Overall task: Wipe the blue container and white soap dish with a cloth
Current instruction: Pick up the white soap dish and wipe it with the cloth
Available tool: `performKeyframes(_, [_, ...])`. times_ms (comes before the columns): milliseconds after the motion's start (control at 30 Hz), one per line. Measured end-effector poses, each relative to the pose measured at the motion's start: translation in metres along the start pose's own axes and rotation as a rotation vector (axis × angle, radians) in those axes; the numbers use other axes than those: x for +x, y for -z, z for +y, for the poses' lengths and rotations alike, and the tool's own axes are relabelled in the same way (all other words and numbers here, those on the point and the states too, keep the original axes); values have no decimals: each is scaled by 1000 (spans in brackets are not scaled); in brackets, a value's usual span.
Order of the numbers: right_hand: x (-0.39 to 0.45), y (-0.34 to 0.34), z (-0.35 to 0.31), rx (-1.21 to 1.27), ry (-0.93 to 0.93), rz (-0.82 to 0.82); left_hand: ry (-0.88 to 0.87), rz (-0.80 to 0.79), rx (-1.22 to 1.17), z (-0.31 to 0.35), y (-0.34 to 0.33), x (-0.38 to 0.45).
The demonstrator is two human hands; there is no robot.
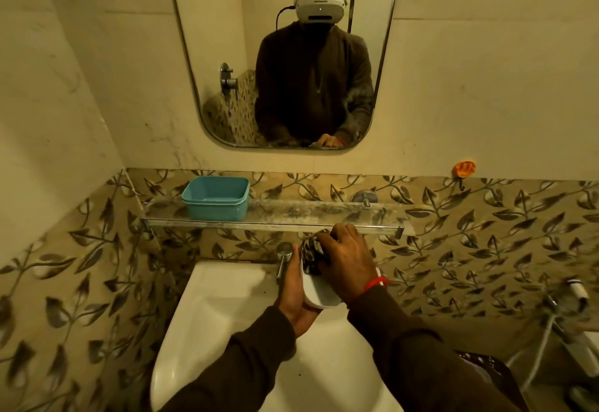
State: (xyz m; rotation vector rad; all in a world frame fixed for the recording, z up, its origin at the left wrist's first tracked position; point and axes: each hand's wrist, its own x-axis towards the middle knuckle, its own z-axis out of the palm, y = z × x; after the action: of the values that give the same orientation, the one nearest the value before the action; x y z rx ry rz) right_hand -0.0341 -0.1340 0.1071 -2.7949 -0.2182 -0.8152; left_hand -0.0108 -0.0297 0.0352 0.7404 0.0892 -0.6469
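Note:
The blue container (215,197) stands upright and open-topped on the left part of the glass shelf (324,215). Above the sink, my left hand (296,296) cradles the white soap dish (321,293) from the left side and below. My right hand (348,257) grips a dark patterned cloth (311,254) and presses it into the far end of the dish. Much of the dish lies hidden under my right hand and the cloth.
A white sink (227,314) sits below my hands, with a chrome tap (283,257) just left of the dish. A mirror (227,38) hangs above the shelf. An orange hook (465,168) is on the right wall, a hose and fittings (557,317) at far right.

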Motion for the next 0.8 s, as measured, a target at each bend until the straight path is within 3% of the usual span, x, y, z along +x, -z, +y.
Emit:
performKeyframes(133, [-1,8,-5,219,98,-213,22,-43,-43,8,9,-7])
performKeyframes(233, [-9,16,-11,241,319,-384,65,-72,15,22,19,-11])
performKeyframes(300, [-14,23,-14,202,367,-409,93,-101,78,31,17,-13])
performKeyframes(433, [0,35,-12,145,282,-209,74,-130,45,40,-3,-14])
performKeyframes(600, [19,41,-5,125,6,-18,8,-128,52,30,-18,-11])
performKeyframes(800, [21,39,-12,-64,-29,93,-92,-105,32,31,-30,-10])
